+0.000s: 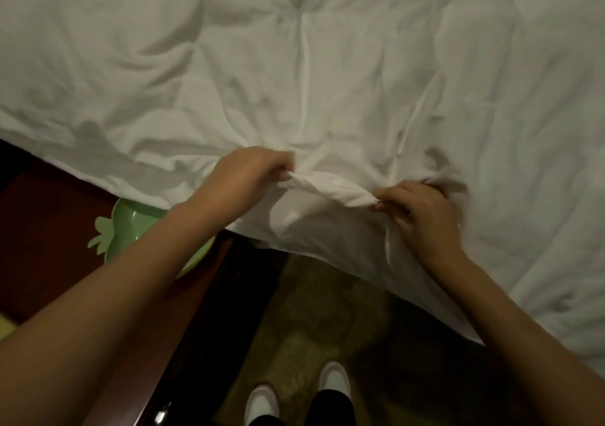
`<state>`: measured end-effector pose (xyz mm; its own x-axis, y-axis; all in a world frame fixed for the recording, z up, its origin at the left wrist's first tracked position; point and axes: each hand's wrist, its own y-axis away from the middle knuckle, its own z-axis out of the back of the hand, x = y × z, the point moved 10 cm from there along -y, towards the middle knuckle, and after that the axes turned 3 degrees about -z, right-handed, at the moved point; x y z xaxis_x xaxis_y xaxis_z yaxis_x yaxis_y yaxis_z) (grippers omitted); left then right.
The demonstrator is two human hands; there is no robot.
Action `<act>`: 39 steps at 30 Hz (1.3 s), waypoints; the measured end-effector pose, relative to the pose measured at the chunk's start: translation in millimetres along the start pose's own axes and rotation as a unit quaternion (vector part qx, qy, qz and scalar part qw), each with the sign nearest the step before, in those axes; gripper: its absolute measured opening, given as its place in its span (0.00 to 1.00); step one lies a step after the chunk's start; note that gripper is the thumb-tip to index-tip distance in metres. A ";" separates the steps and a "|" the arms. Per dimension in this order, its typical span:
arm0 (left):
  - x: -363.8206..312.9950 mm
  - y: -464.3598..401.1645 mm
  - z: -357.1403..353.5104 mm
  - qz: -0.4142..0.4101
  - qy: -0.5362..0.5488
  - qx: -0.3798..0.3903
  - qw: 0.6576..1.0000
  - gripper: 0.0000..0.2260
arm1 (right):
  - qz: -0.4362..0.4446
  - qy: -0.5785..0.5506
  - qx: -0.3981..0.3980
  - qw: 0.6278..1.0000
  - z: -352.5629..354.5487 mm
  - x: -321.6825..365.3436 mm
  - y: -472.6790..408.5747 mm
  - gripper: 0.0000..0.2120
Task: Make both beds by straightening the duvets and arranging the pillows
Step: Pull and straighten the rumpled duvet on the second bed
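Observation:
A wrinkled white duvet (294,65) covers the bed and fills the upper part of the view, its near edge hanging over the bed's side. My left hand (252,173) pinches a bunched fold of the duvet's edge at the middle. My right hand (419,209) grips the same fold a little to the right, fingers curled into the cloth. The fabric between both hands is gathered into a raised ridge. No pillow shows in this view.
A dark wooden nightstand (49,229) stands at the left against the bed, with a pale green plate (131,229) on it, partly under my left forearm. Patterned carpet (327,311) and my white shoes (332,376) lie below, between nightstand and bed.

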<state>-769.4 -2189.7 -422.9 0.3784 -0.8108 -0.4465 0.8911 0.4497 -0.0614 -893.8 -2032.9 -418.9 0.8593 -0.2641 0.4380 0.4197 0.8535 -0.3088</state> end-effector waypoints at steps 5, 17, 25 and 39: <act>-2.7 23.7 39.4 0.036 0.140 0.124 0.982 0.05 | -0.056 -0.130 0.030 0.989 34.0 26.9 12.5 0.09; -38.1 86.1 -37.5 -0.086 -0.162 -0.095 0.978 0.13 | -0.031 0.118 -0.055 0.991 -19.5 44.6 105.5 0.11; -22.4 62.7 -75.4 -0.179 -0.216 -0.089 0.956 0.15 | -0.024 0.179 0.069 0.981 -59.7 -17.6 94.4 0.24; 6.6 39.3 -36.4 -0.008 0.098 0.152 0.983 0.12 | -0.178 -0.141 0.192 0.955 -51.5 -29.5 77.3 0.04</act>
<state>-741.0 -2163.8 -460.7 0.3356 -0.7154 -0.6128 0.9412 0.2812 0.1872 -871.7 -1982.3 -499.2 0.5468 -0.4835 0.6835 0.4856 0.8482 0.2115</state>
